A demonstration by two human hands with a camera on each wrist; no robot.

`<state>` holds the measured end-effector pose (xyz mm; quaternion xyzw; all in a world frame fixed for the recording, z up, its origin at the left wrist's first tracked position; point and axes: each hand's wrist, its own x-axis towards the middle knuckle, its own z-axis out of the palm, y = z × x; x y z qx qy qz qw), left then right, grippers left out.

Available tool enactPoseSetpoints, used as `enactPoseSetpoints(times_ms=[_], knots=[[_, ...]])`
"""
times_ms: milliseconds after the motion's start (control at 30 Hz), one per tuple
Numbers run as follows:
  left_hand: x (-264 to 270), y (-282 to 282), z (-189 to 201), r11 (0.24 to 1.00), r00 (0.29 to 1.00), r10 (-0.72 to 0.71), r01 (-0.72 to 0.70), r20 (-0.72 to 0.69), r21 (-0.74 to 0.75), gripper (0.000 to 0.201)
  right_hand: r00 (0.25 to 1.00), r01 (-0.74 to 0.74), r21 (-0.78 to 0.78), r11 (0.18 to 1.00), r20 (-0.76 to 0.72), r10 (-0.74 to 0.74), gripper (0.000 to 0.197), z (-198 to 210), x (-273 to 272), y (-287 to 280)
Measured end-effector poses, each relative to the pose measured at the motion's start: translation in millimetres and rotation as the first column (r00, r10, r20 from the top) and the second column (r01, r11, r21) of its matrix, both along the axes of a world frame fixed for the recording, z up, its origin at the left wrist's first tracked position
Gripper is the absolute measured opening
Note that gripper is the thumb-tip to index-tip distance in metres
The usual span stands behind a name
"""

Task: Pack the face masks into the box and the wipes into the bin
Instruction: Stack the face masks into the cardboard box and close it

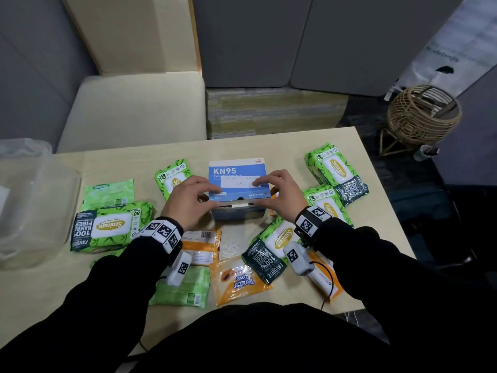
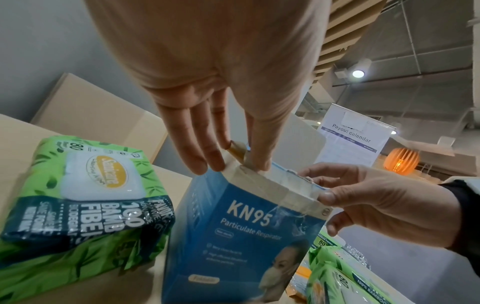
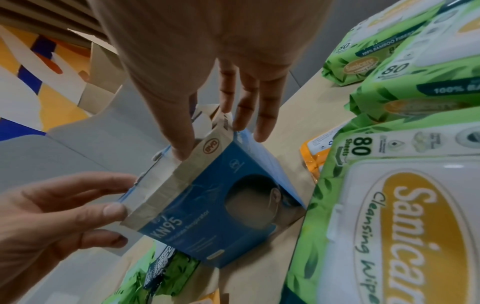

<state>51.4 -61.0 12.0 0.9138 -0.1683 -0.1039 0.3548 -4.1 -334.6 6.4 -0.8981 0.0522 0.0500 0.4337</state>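
The blue KN95 mask box stands mid-table with its lid slightly raised at the front, and white contents show in the gap. My left hand pinches the lid's front left corner. My right hand pinches its front right edge, thumb below and fingers on top. In the left wrist view the box has my left fingers on its top flap. Several green Sanicare wipe packs lie around the box. The clear plastic bin sits at the table's left end.
Orange Tender Love packs and orange-and-white flat packets lie near the table's front edge. More green packs crowd the right side. A cream seat is behind the table, and a wicker basket stands on the floor at right.
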Motion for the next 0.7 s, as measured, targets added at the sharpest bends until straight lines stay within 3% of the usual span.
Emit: enactPoseSetpoints(times_ms=[100,167,233,333,400,567,700], knots=[[-1,-2,-1,1.000,1.000,0.022,-0.022,0.020,0.022,0.029,0.999,0.022,-0.056,0.998,0.029,-0.021,0.045,0,-2,2],[-1,-2,-1,0.999,0.999,0.033,-0.033,0.023,0.020,0.028,0.991,0.024,-0.169,0.985,0.137,-0.001,0.041,1,-4,5],[-2,-2,-2,0.999,0.999,0.052,-0.052,0.003,0.007,0.028,0.968,-0.033,-0.277,0.960,0.229,0.099,0.029,5,-4,12],[-3,-4,-4,0.996,0.996,0.092,-0.092,-0.004,-0.002,0.027,0.940,-0.171,-0.407,0.897,0.205,0.273,0.011,7,-1,24],[-2,-7,-2,0.993,0.993,0.115,-0.115,-0.009,-0.005,0.024,0.932,-0.162,-0.472,0.867,0.216,0.291,0.007,5,0,28],[3,-16,6,0.985,0.985,0.166,-0.168,-0.046,-0.049,0.019,0.902,-0.171,-0.574,0.801,0.236,0.361,0.009,-1,0,33],[5,-19,9,0.983,0.985,0.168,-0.170,-0.042,-0.065,0.016,0.898,-0.174,-0.516,0.839,0.266,0.350,0.007,-4,0,31]])
